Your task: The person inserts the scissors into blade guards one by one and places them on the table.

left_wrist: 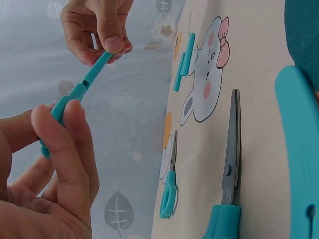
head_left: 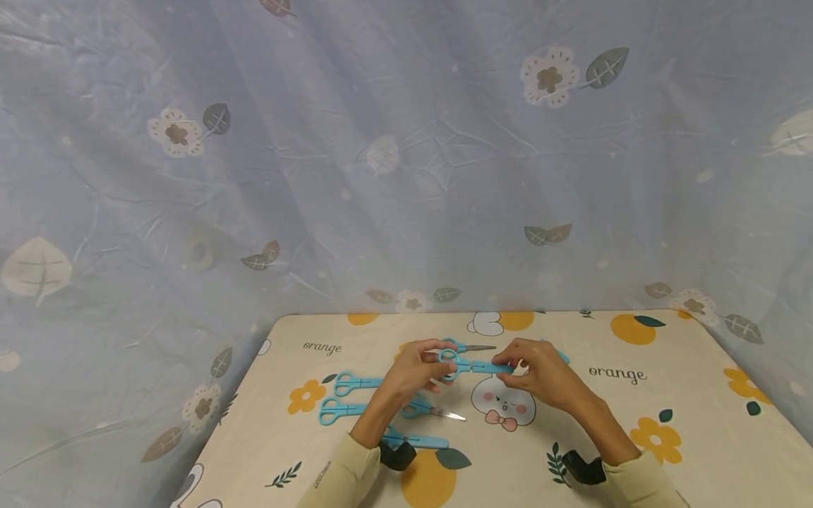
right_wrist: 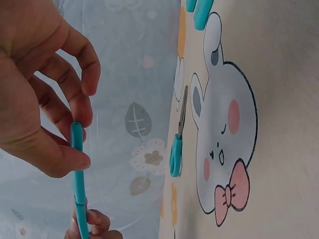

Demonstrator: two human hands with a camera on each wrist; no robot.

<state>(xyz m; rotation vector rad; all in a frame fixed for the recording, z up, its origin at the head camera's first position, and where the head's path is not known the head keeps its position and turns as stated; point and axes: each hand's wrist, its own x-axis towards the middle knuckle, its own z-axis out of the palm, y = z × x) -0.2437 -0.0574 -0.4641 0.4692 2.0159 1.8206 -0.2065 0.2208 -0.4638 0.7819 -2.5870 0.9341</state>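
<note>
My left hand (head_left: 409, 370) grips a pair of light-blue scissors (head_left: 464, 365) by the handle, above the table. At the blade end my right hand (head_left: 540, 370) pinches a blue blade cover (head_left: 485, 367) between thumb and fingers. The cover lies in line with the scissors, with a narrow dark notch where the two meet in the left wrist view. Little of the blades shows. Beyond the hands lies a pair of scissors (head_left: 476, 347) with bare blades, and another bare-bladed pair (head_left: 447, 414) is near my left wrist.
Blue scissors with covered blades (head_left: 356, 383) lie left of my left forearm, beside a second covered pair (head_left: 343, 410). A third covered pair (head_left: 425, 442) is partly behind the left wrist. Loose blue covers (left_wrist: 187, 59) rest beyond my right hand. A patterned curtain (head_left: 406, 212) hangs behind the table.
</note>
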